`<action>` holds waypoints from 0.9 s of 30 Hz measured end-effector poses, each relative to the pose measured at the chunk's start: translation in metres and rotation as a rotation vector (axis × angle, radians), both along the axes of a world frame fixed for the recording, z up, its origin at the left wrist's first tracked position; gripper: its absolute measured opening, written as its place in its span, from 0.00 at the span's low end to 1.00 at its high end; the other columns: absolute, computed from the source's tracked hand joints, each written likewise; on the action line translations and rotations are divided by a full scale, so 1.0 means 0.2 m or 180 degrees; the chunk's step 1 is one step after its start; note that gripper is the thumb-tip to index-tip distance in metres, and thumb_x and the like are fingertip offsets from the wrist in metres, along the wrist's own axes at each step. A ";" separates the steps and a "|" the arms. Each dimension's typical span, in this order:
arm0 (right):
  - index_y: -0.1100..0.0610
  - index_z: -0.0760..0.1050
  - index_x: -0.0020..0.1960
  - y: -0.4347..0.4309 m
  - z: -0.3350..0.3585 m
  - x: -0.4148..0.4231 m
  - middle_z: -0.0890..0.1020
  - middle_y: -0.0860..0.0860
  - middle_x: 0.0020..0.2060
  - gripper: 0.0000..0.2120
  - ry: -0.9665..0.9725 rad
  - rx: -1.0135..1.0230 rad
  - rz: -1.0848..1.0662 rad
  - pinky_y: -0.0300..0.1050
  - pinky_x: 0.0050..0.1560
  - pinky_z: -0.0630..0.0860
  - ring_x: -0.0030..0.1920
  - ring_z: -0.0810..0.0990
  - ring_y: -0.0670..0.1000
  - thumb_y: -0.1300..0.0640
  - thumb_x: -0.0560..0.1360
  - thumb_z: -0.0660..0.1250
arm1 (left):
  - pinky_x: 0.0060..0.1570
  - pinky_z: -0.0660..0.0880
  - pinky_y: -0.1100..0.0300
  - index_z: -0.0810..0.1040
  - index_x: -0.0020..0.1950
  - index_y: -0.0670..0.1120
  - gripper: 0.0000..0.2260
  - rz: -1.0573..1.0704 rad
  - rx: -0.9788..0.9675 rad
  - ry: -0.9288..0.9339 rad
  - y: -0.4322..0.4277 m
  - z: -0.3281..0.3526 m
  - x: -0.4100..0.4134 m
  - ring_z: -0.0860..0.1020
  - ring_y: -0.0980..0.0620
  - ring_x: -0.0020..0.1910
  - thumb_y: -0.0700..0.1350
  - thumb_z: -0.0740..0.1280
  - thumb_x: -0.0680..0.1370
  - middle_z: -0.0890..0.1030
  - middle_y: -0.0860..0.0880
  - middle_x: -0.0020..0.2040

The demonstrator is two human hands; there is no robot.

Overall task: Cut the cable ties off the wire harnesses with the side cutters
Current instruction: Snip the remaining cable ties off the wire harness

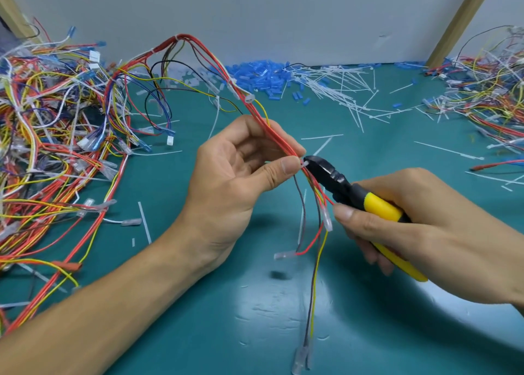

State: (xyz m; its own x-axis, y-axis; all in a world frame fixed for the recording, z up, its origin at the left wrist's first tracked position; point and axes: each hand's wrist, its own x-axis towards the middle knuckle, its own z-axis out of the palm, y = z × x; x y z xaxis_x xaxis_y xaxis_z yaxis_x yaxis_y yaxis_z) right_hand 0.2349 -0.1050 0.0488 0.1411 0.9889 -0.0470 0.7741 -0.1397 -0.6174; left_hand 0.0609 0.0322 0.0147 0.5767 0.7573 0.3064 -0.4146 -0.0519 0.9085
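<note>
A green work mat (198,303) fills the lower view, backed by a pale grey wall (283,14) with a wooden post (459,20) leaning at the right. A big tangle of wire harnesses (51,136), red, yellow, blue and white, covers the mat's left side. A smaller heap of harnesses (493,91) lies at the far right. Between them, against the wall, a loose pile of white cut cable ties (340,88) spreads over the mat. It touches a drift of blue plastic sleeves (263,74) on its left.

One harness (215,63) arches up out of the left tangle and runs down to the middle. There the left hand (241,170) holds it above the mat, thumb and forefinger pinched together on the red wire bundle and the other fingers curled behind it. Below the pinch, grey, red and yellow wires fan out and hang down. One ends in a clear terminal sleeve (300,357) near the bottom edge.

The right hand (425,221) grips the side cutters (340,184), its fingers wrapped round the yellow handles and its thumb along the top. The black jaws are nearly together, their tips touching a white cable tie (304,164) on the bundle, just beside the left thumb tip. Whether the tie is cut through cannot be told.
</note>
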 end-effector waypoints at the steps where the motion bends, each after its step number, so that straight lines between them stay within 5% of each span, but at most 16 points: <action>1: 0.57 0.73 0.38 0.00 0.00 0.00 0.79 0.53 0.28 0.27 -0.0014 0.0009 -0.0005 0.47 0.29 0.74 0.26 0.78 0.54 0.33 0.77 0.62 | 0.48 0.77 0.62 0.75 0.53 0.41 0.13 -0.0033 0.0006 -0.0015 0.00 0.00 0.00 0.82 0.52 0.45 0.34 0.72 0.72 0.85 0.48 0.45; 5: 0.59 0.71 0.40 0.01 0.00 -0.02 0.75 0.58 0.30 0.30 -0.0405 0.0231 -0.0118 0.59 0.34 0.73 0.31 0.72 0.60 0.31 0.77 0.60 | 0.47 0.78 0.60 0.75 0.53 0.41 0.12 -0.0004 -0.0081 -0.0066 0.00 0.01 0.00 0.82 0.52 0.44 0.33 0.71 0.73 0.84 0.48 0.44; 27: 0.60 0.73 0.39 0.02 -0.01 -0.04 0.77 0.59 0.31 0.29 -0.0416 0.0113 -0.0220 0.60 0.37 0.77 0.34 0.76 0.62 0.32 0.77 0.62 | 0.41 0.76 0.60 0.74 0.52 0.45 0.12 0.0050 0.0173 0.0122 0.01 0.01 0.00 0.80 0.47 0.44 0.34 0.72 0.73 0.86 0.47 0.46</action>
State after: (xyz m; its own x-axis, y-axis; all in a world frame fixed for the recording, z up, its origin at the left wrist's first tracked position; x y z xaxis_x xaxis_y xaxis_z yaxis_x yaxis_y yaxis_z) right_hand 0.2277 -0.1019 0.0462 0.2115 0.9773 0.0110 0.8375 -0.1754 -0.5175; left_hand 0.0601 0.0346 0.0163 0.5771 0.7492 0.3251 -0.3782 -0.1077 0.9195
